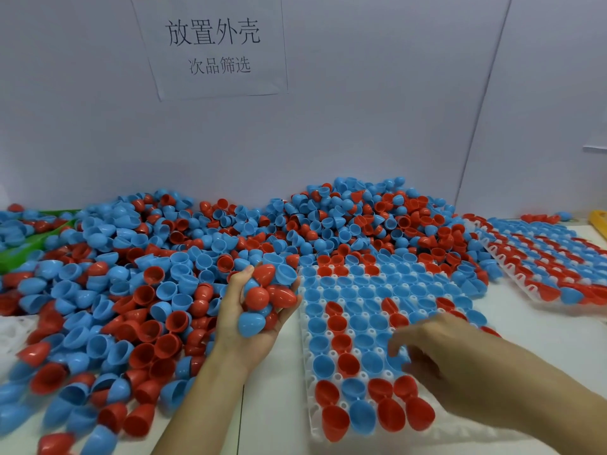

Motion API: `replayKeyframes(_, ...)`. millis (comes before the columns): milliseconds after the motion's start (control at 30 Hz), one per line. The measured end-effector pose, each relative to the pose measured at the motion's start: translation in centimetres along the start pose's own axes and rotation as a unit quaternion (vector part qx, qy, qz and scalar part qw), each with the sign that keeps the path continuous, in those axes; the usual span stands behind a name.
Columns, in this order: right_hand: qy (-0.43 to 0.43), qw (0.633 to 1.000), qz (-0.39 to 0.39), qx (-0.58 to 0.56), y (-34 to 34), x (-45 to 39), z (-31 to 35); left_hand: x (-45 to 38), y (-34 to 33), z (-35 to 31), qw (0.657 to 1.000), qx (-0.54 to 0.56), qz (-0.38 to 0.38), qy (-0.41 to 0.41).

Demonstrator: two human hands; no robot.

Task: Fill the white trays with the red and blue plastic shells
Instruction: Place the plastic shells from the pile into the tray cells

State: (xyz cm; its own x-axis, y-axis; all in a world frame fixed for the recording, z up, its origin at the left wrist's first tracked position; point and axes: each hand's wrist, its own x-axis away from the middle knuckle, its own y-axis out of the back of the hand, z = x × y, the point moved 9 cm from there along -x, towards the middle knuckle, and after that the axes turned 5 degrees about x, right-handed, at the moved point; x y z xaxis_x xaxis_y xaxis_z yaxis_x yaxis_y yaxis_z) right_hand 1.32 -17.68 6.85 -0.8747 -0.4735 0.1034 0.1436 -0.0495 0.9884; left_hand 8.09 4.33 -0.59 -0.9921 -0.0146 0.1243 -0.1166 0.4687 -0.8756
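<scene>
Head view: tray [307,382] nearly full, a few sockets bare under the right hand [437,362].
Left hand [254,310]: fingers cupped round a heap of shells [266,292], palm up, beside the tray's left edge.
Right hand: blurred, fingers loosely spread; any shell in them, cannot tell.
Tip: feed one shell at a time, cup up.
Room: pile [131,290] crowds left and back; bare table [272,405] between.

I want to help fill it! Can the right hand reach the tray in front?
Probably yes. The right hand is right over the near white tray, fingers at its shells, nothing between them.
</scene>
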Motion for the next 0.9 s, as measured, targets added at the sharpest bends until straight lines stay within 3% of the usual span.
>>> replayKeyframes(200,0.049,0.977,-0.152,-0.14,4.9,-6.5,3.7,0.2,-0.2,-0.1,1.0,0.002,-0.002,0.005)
replayKeyframes(267,0.043,0.966,-0.159,-0.197,5.4,-9.0,4.8,0.2,-0.3,0.0,1.0,-0.006,0.003,0.008)
replayKeyframes(367,0.008,0.958,-0.132,-0.255,5.6,-12.0,5.5,0.0,-0.2,0.0,1.0,-0.025,0.002,0.006)
replayKeyframes(633,-0.118,0.961,-0.024,-0.249,4.0,-14.8,5.0,-0.6,-0.1,-0.1,0.997,-0.071,0.022,-0.022)
replayKeyframes(900,-0.175,0.895,0.081,-0.403,1.6,-14.9,4.0,-0.5,-0.6,-0.5,0.991,-0.121,0.032,-0.051)
